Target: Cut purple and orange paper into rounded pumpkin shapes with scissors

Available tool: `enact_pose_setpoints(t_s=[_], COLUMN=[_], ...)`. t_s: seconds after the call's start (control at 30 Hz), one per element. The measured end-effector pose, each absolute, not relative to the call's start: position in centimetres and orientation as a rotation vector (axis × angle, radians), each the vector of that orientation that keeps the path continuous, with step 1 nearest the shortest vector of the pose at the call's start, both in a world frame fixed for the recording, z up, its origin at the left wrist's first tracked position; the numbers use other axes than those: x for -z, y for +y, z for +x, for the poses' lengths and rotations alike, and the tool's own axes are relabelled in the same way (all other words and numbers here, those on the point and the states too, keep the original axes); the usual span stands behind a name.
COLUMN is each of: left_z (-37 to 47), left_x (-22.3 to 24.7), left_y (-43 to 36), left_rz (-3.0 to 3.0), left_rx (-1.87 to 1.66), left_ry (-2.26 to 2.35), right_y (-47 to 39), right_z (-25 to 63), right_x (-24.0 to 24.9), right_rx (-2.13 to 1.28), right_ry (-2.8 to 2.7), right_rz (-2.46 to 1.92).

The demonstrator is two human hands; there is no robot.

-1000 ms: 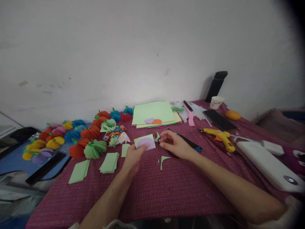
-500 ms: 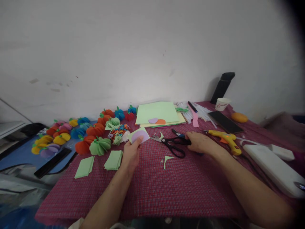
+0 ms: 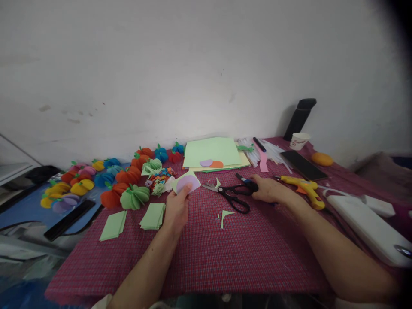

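My left hand pinches a light green paper square with a purple rounded paper piece on top, thumb over the purple piece. Closed around a dark marker pen is my right hand, the pen's front end pointing left and away from me. Just beneath the pen lie black-handled scissors, blades spread slightly and pointing left. Green paper offcuts rest by the scissors. Left of my left hand are two stacks of green paper squares, one nearer and one farther left.
Several colourful paper pumpkins crowd the left side beside paper scraps. Large green sheets lie against the wall. At right are a yellow glue gun, a phone, a paper cup and a white power bank-like box.
My right hand has taken hold of the marker pen near the scissors handles and raised it slightly, shifting it right. My left hand, with its papers, has barely moved.
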State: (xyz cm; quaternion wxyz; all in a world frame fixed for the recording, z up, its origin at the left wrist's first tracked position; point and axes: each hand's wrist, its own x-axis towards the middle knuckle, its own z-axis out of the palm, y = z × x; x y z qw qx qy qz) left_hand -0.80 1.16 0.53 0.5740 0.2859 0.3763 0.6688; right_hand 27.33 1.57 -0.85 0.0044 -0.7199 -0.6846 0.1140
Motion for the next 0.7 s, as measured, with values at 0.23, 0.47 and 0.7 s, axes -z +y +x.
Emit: enact_pose_setpoints(t_s=[0.23, 0.47, 0.7], left_z=[-1.0, -0.8, -0.9], left_x=[-0.4, -0.8, -0.7], left_y=[1.2, 1.0, 1.2], left_rz=[0.654, 0.621, 0.633], left_rx=[-1.604, -1.599, -1.607], left_ry=[0.864, 0.888, 0.886], right_y=[2.1, 2.6, 2.1], right_z=[28.2, 28.3, 26.6], right_x=[-0.3, 0.8, 0.5], right_rx=[-0.329, -0.369, 0.040], right_ry=[-1.898, -1.940, -1.915], right_rz=[-2.122, -2.054, -2.107])
